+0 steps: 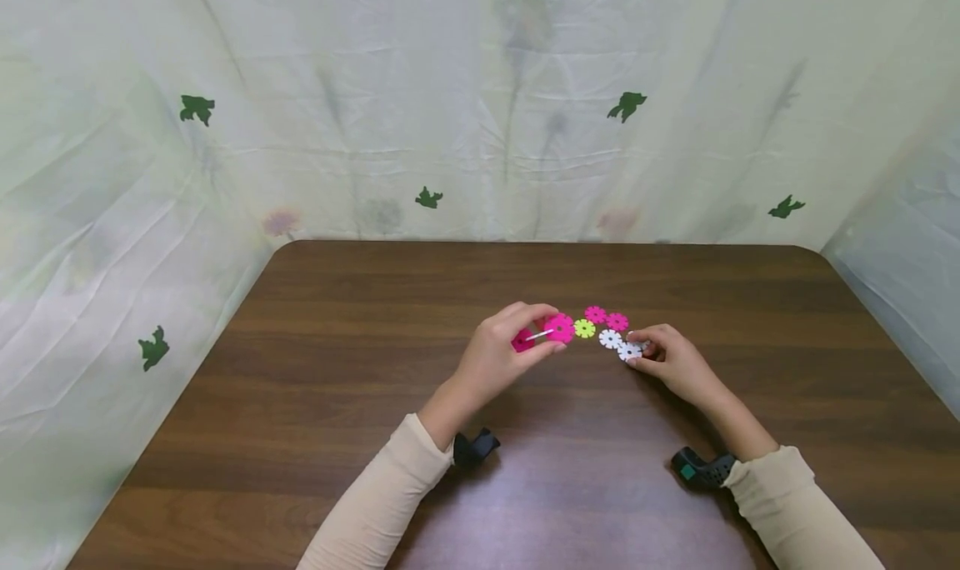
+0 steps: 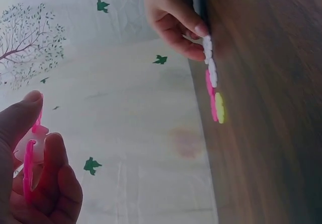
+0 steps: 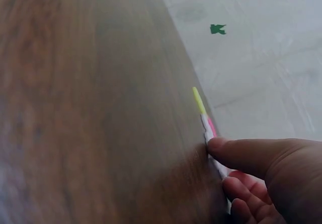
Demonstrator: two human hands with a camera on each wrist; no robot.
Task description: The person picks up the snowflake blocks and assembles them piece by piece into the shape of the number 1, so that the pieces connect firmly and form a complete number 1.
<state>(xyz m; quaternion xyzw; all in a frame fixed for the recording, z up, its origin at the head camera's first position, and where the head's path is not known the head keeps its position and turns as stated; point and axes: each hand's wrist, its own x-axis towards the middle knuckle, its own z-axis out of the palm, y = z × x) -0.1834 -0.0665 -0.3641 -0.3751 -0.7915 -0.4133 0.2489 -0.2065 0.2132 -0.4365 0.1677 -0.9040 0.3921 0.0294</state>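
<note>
In the head view my left hand (image 1: pixel 504 341) pinches a notched pink disc (image 1: pixel 559 328) by its edge. A second pink disc (image 1: pixel 521 341) sits at its fingers, with a white disc (image 1: pixel 539 334) edge-on between the two. My right hand (image 1: pixel 678 362) pinches a white notched disc (image 1: pixel 630 351) between thumb and fingers. Extending left from it are another white disc (image 1: pixel 611 338), two pink discs (image 1: pixel 617 321) and a yellow disc (image 1: pixel 585 328). In the right wrist view this group shows edge-on beyond my thumb (image 3: pixel 241 153). Whether it touches the table is unclear.
A brown wooden table (image 1: pixel 300 437) lies under both hands. Pale cloth (image 1: pixel 480 95) with green bird shapes hangs behind the table and at its sides. Black straps with small devices (image 1: pixel 476 447) sit on both wrists.
</note>
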